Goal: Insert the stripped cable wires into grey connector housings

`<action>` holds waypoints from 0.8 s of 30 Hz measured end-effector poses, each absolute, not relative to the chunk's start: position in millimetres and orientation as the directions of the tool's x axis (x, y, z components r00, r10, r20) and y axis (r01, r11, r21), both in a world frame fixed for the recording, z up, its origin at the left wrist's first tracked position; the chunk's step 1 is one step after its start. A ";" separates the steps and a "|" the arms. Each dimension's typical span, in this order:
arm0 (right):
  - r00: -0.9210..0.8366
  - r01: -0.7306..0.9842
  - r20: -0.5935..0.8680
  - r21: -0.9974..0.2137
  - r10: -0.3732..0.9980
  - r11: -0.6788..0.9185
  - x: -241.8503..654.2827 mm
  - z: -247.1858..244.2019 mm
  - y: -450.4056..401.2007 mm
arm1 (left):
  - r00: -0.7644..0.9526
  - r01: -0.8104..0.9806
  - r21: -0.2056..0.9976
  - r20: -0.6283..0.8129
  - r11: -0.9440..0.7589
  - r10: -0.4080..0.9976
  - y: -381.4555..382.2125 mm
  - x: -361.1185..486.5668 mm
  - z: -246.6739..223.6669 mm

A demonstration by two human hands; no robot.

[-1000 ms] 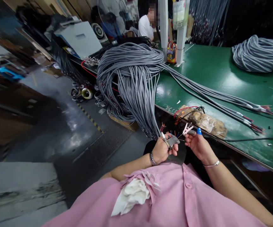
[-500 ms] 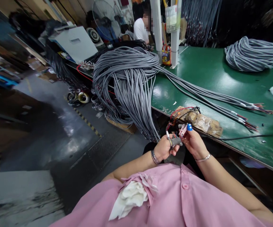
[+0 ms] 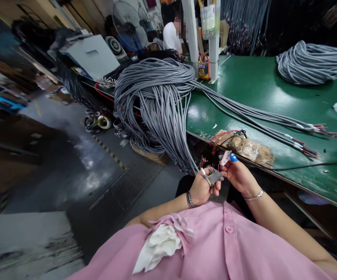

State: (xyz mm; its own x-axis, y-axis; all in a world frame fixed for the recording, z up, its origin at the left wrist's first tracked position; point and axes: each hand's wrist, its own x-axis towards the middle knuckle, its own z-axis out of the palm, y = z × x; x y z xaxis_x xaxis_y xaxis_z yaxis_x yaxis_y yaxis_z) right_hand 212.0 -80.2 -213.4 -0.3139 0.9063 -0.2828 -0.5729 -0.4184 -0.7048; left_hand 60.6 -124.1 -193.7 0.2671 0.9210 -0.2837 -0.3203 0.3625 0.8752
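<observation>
My left hand (image 3: 201, 187) is closed in front of my waist, its fingers wrapped round a small grey piece (image 3: 215, 177). Beside that piece, a cable end with a white band (image 3: 203, 171) also lies in this hand. Thin coloured wires (image 3: 211, 168) fan out from the cable end. My right hand (image 3: 240, 178) is close by on the right, fingers bent together near the wire tips. A blue cover (image 3: 233, 157) sits on its thumb and a pale pinkish wrap (image 3: 224, 157) on a finger. What these fingertips pinch is too small to make out.
Grey cables (image 3: 162, 105) hang in a thick bundle over the edge of the green table (image 3: 261, 93). A taped wooden block (image 3: 250, 149) with wires lies at its edge. A coiled cable bundle (image 3: 311, 64) lies far right. A person (image 3: 171, 37) sits behind a white post (image 3: 190, 35).
My right hand has shifted slightly, and its wrapped finger has turned. The wires at my left hand now point more upward. The grey piece stays in my left hand.
</observation>
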 end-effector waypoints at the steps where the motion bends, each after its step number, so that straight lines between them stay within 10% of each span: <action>1: -0.279 -0.561 -0.285 -0.727 0.917 -0.397 211.6 -214.1 -80.4 | 0.244 -0.329 0.877 -0.280 0.351 0.929 -124.9 62.2 -193.3; 24: -0.205 -0.662 -0.328 -0.648 0.922 -0.377 196.9 -216.9 -70.8 | 0.198 -0.353 0.853 -0.335 0.385 0.921 -115.7 70.8 -196.9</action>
